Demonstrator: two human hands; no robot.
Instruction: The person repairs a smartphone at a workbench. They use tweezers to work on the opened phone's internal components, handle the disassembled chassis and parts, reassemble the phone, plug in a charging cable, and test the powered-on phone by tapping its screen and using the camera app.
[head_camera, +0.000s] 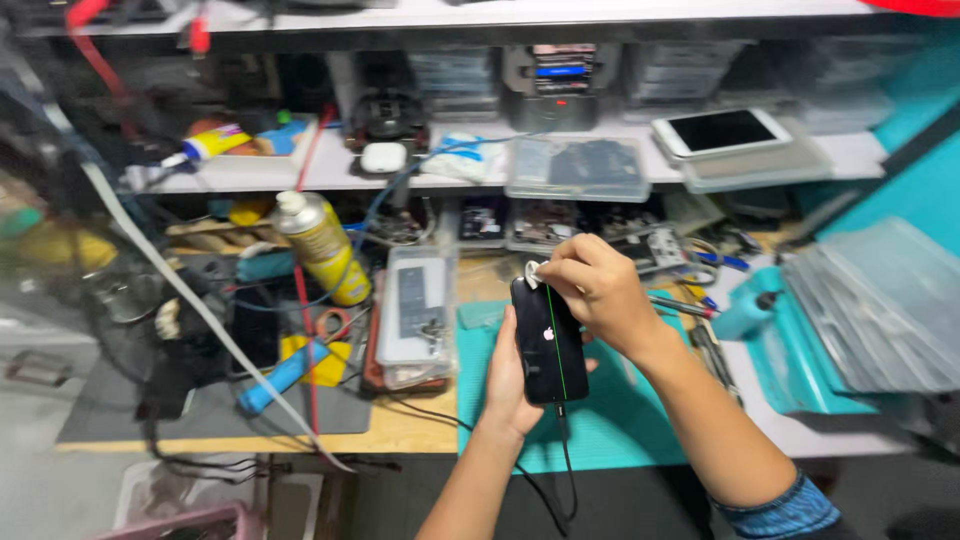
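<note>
- Wiping under way, centre frame: left hand (512, 385) cradles black phone (548, 340), fingers closed round it.
- Right hand (590, 285) pinches white wipe (532, 272) at phone's top edge; lower screen seemingly not yet reached; cable (566, 470) attached.

left arm (475, 480): bare, no sleeve, no watch or rings seen
right arm (710, 420): bare to a blue patterned sleeve (785, 510)

phone (548, 340): glossy black glass, thin green line down it | wad (533, 272) at its top edge: white, soft, cloth-like | mat (610, 420): matt teal, rubbery | bench (400, 425): bare pale wood | spray can (322, 246): shiny yellow metal, white plastic cap | trays (578, 168): clear plastic
</note>
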